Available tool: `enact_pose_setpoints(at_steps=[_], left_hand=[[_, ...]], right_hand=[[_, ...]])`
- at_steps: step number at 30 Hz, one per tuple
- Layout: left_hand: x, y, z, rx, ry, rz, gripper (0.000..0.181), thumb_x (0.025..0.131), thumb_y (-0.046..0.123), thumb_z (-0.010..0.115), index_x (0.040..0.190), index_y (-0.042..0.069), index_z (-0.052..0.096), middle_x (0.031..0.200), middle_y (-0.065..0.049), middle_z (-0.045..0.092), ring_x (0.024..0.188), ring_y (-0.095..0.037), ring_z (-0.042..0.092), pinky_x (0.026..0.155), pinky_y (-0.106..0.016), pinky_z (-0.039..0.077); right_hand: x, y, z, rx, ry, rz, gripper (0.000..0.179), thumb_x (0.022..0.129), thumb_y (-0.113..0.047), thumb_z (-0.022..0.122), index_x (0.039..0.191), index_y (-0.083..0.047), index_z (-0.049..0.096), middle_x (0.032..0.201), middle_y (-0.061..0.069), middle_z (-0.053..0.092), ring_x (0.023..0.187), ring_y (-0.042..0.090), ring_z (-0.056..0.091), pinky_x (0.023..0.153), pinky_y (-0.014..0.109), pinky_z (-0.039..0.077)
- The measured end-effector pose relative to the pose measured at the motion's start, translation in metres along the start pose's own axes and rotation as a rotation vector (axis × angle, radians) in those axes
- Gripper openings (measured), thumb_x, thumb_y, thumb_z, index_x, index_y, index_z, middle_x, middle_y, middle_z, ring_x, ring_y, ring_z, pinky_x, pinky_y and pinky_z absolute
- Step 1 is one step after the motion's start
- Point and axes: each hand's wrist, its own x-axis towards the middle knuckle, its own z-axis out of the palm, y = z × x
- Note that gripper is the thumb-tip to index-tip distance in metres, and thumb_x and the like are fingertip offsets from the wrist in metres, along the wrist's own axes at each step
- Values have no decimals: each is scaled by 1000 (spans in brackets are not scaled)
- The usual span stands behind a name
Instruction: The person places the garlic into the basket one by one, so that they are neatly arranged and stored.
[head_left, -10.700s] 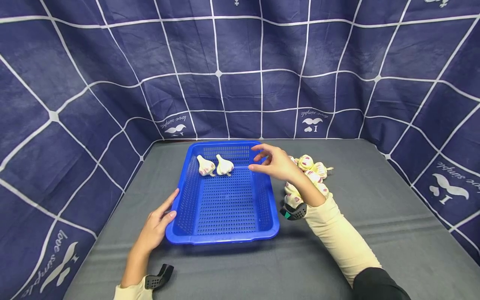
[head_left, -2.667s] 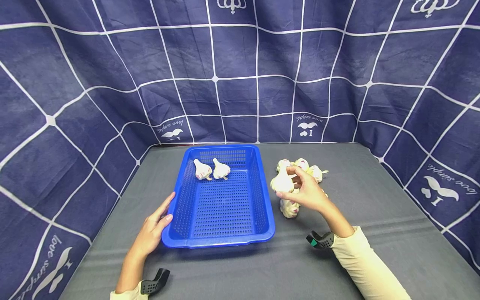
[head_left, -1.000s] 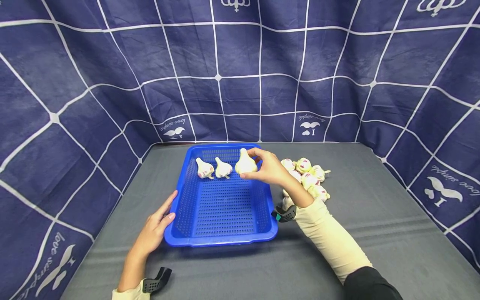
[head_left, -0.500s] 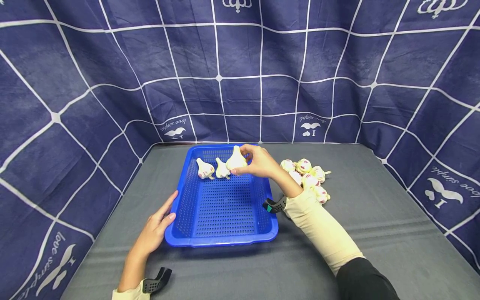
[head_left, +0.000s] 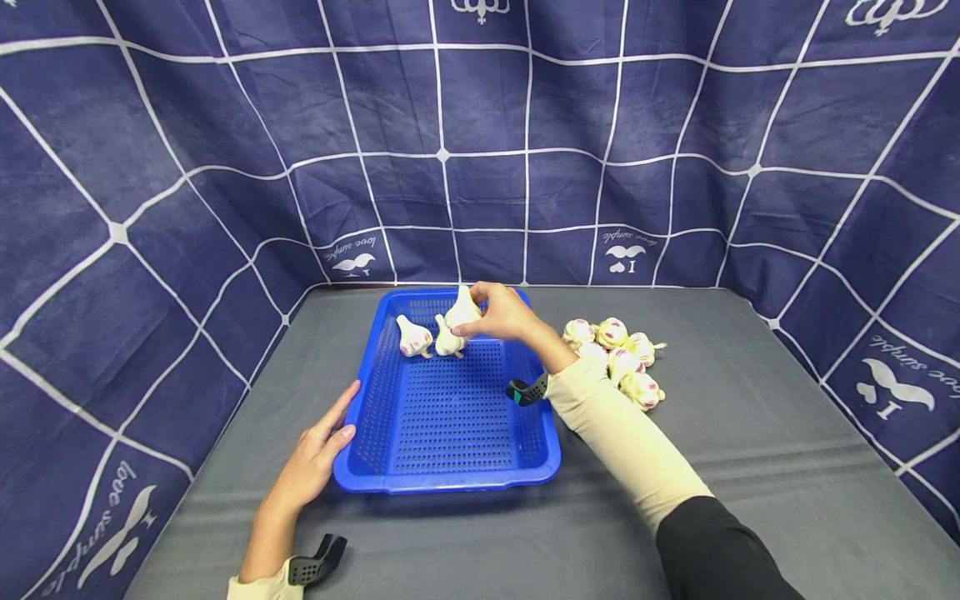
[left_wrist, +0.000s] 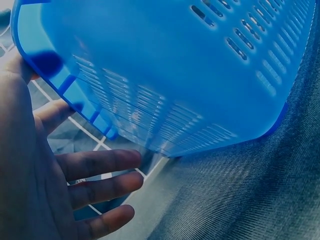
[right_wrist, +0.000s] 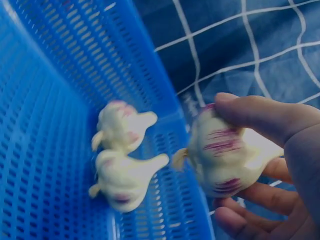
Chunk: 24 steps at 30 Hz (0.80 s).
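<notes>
My right hand [head_left: 506, 312] holds a garlic bulb [head_left: 462, 310] between thumb and fingers over the back of the blue plastic basket [head_left: 457, 483]. This bulb, white with purple streaks [right_wrist: 225, 145], has its stem pointing up in the head view. It partly overlaps one of two garlic bulbs lying side by side in the basket, the left one [head_left: 414, 337] and the right one [head_left: 449, 340]. My left hand [head_left: 309, 458] touches the basket's left rim; in the left wrist view its thumb and index finger meet the rim while the other fingers [left_wrist: 102, 164] extend loosely below.
Several more garlic bulbs [head_left: 626, 364] are heaped on the grey cloth [head_left: 750, 433] right of the basket, partly behind my right forearm. A blue curtain with white lines [head_left: 480, 192] hangs along the back and sides.
My right hand, earlier empty over the basket, took a garlic bulb from the heap and carried it left over the basket, lately farther left and back. The left hand stays at the rim.
</notes>
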Motion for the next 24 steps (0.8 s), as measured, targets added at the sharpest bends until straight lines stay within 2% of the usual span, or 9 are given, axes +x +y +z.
enact_pose_setpoints(at_steps=[5,10,17,24], left_hand=[[0,1,-1,8,0,-16,54,102,8,47,154,14,36,145,-23,47,124,-44,50,98,-7,29],[0,2,-1,14,-6,-30,54,102,10,47,155,15,35,144,-24,47,124,-44,51,98,-8,29],[1,2,-1,15,-6,-32,54,102,10,47,155,15,36,146,-24,46,125,-44,50,98,-7,28],[1,1,-1,15,-12,-39,54,103,11,47,155,15,35,148,-24,44,126,-46,50,99,-8,27]], right_hand=[[13,11,7,-104,28,40,44,69,-33,90,93,-6,65,85,2,65,80,18,57,71,30,47],[18,20,10,-182,-26,29,40,67,-28,90,83,-7,60,70,-2,58,67,15,51,62,29,42],[23,35,17,-272,-104,47,40,68,-32,91,80,-10,61,68,-4,60,65,15,53,62,28,43],[25,37,21,-325,-140,104,37,68,-32,91,81,-8,65,70,0,63,69,20,57,65,33,48]])
